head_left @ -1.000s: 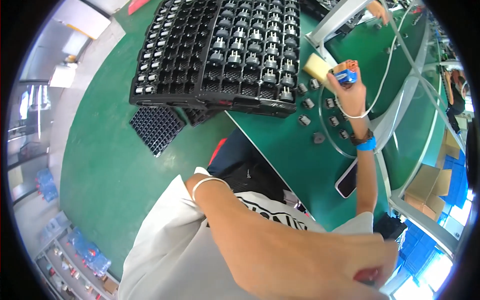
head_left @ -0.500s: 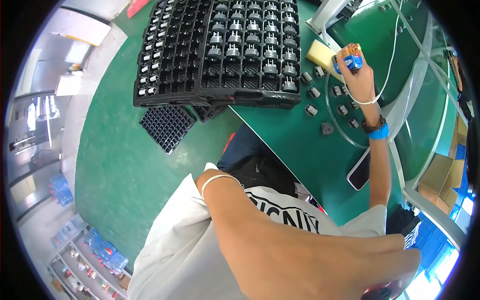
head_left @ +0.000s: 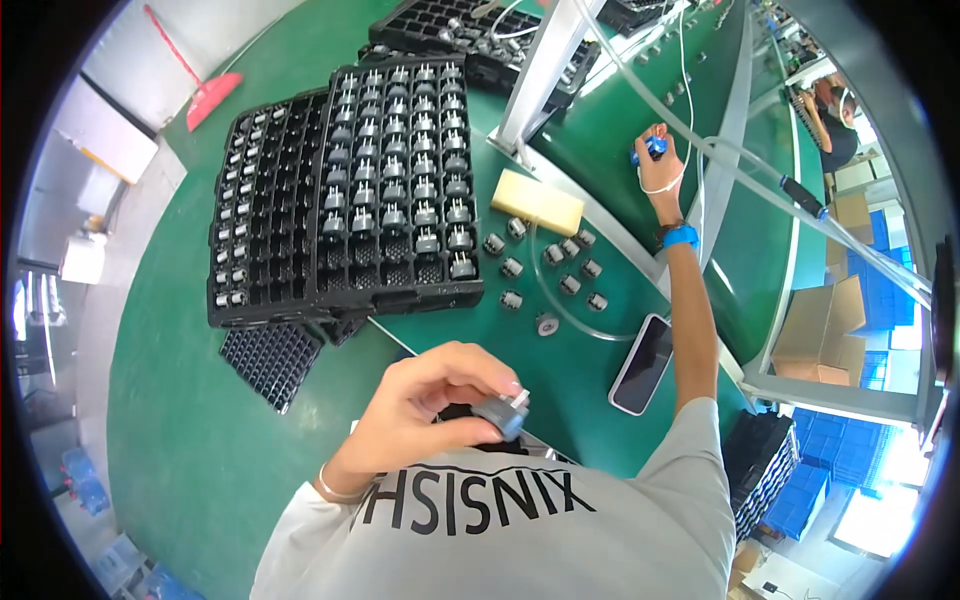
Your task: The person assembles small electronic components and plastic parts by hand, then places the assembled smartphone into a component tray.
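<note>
Close to my chest, my left hand [head_left: 425, 410] pinches a dark grey plug adapter [head_left: 503, 415] between thumb and fingers, its pale prongs showing. My right arm reaches out over the green bench, where my right hand [head_left: 660, 172] is closed round a small blue object [head_left: 650, 150]; the fingers cover much of it and I cannot tell its kind. A white cord loops round that wrist. On the bench between my hands lie several small grey-and-white plug parts [head_left: 570, 284] and one round grey piece [head_left: 546, 324]. A black tray [head_left: 400, 295] at the left holds rows of grey plugs.
A yellow block [head_left: 537, 202] lies beside the loose parts, near a metal frame post [head_left: 535, 90]. A phone [head_left: 641, 366] rests by my right forearm. Clear tubes cross the bench. Another person [head_left: 836, 125] is at the far right, behind cardboard boxes [head_left: 820, 330].
My left hand has come from the lower right to my chest, now with a plug adapter in view. My right hand has moved farther out with the blue object. The view has shifted.
</note>
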A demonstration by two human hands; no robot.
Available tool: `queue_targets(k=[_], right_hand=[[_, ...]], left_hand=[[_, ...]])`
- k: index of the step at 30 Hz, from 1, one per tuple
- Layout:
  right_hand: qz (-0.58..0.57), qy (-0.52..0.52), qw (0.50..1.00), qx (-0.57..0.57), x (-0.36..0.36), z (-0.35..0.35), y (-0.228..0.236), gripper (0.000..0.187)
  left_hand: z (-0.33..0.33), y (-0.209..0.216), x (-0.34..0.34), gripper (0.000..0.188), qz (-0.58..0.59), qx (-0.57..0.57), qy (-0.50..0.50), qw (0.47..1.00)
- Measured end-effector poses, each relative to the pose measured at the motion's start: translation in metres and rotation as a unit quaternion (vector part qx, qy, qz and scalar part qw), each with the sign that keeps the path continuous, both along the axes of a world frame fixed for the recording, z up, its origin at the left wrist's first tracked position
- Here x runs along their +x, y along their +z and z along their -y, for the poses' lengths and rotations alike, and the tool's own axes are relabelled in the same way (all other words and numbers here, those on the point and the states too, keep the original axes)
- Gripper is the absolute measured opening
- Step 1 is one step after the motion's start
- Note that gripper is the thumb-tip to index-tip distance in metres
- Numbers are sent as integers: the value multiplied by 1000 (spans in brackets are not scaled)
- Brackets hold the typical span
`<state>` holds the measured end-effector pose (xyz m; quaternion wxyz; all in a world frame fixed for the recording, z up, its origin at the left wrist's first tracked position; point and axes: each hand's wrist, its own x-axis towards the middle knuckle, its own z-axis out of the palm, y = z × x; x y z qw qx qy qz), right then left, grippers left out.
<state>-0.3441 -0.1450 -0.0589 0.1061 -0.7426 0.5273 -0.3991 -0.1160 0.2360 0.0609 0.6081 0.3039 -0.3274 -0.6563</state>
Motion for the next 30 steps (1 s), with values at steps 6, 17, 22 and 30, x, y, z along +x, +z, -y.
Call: queue_targets(k=[6,17,22,30], right_hand=[[-73,-70,994,29,5,11,4,44],[407,357,714,445,79,-173,91,37],[345,358,667,555,83,-225,93,45],[311,357,685,554,71,-242,98,41]], left_hand=[[0,-16,8,33,36,37,93,994],[37,-53,6,22,123,-120,205,964],[39,-49,-2,31,112,-125,177,970],[35,-50,-7,31,155,-131,179,963]])
